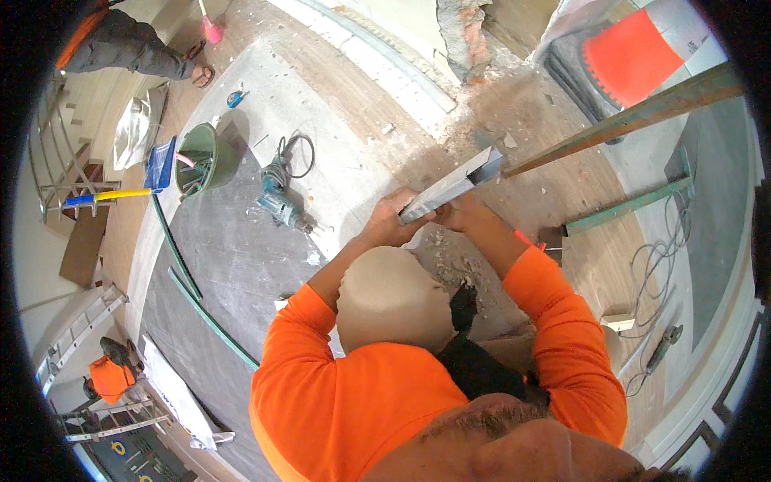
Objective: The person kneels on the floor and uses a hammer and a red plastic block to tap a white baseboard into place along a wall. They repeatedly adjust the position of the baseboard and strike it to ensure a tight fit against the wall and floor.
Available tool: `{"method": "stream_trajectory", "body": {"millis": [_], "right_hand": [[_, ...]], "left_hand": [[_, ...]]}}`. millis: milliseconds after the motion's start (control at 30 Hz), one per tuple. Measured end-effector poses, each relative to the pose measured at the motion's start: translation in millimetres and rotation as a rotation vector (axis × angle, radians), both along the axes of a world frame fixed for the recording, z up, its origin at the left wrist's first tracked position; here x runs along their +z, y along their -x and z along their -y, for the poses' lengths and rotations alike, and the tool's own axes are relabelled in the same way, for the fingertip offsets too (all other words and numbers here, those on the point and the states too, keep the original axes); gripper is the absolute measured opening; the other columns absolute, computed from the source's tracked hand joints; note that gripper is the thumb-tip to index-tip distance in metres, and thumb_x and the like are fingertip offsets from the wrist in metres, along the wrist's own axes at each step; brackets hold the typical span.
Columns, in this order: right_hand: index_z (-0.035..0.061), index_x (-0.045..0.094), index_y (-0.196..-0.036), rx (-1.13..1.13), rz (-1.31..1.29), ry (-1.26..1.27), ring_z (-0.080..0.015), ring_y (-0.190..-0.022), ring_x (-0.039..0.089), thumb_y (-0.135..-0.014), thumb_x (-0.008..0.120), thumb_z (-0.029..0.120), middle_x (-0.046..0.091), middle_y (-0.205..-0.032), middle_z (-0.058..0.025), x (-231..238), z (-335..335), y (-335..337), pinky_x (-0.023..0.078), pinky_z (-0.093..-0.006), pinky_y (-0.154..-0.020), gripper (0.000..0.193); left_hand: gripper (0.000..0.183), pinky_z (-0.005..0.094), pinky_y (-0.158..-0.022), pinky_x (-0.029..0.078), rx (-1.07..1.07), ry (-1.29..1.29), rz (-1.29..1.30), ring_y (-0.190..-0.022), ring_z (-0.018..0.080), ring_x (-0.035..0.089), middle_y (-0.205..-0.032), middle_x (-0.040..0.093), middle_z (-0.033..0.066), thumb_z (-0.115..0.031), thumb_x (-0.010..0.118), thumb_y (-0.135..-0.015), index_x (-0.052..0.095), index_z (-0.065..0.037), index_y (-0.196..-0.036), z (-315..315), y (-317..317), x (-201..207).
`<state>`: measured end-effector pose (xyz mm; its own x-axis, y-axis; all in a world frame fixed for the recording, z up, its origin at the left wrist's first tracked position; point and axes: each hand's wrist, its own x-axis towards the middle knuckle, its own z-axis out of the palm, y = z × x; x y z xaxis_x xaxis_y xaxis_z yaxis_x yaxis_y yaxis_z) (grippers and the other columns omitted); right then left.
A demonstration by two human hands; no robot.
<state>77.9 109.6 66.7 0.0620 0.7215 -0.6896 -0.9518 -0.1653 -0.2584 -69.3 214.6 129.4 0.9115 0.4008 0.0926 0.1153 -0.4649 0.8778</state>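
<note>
Head (514, 450) at bottom edge, I clamp the metal channel (447, 187) at frame centre with my left hand (389, 222), presumably for steadiness, my right hand (459, 215) beside it, closure hidden

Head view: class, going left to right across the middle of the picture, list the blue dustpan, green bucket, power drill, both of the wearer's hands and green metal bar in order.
Blue dustpan → green bucket → power drill → left hand → right hand → green metal bar.

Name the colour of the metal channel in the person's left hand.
The metal channel is silvery grey; the head view shows it best.
</note>
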Motion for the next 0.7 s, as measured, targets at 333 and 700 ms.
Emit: {"method": "stream_trajectory", "body": {"millis": [333, 700], "right_hand": [[0.0016, 0.061, -0.102, 0.548, 0.947, 0.263, -0.0186, -0.063, 0.061, -0.092, 0.066, 0.028, 0.059, -0.075, -0.0047, -24, 84, -33, 0.053, -0.0349, -0.061, 0.028], [-0.0003, 0.055, -0.123, 0.714, 1.597, 0.385, -0.048, -0.084, 0.063, -0.099, 0.053, 0.034, 0.065, -0.091, -0.0284, -16, 176, -61, 0.049, -0.053, -0.073, 0.042]], "left_hand": [[0.056, 0.0456, -0.075, 0.053, 0.117, -0.029, -0.561, -0.083, 0.0386, 0.069, -0.09, 0.069, 0.0266, -0.045, 0.062, -0.094, 0.058, 0.003, -0.122, -38, 27, -21], [0.057, 0.0505, -0.072, 0.054, 0.138, -0.142, -0.893, -0.084, 0.0437, 0.069, -0.085, 0.069, 0.0261, -0.051, 0.062, -0.092, 0.05, 0.001, -0.112, 22, 39, -85]]}}
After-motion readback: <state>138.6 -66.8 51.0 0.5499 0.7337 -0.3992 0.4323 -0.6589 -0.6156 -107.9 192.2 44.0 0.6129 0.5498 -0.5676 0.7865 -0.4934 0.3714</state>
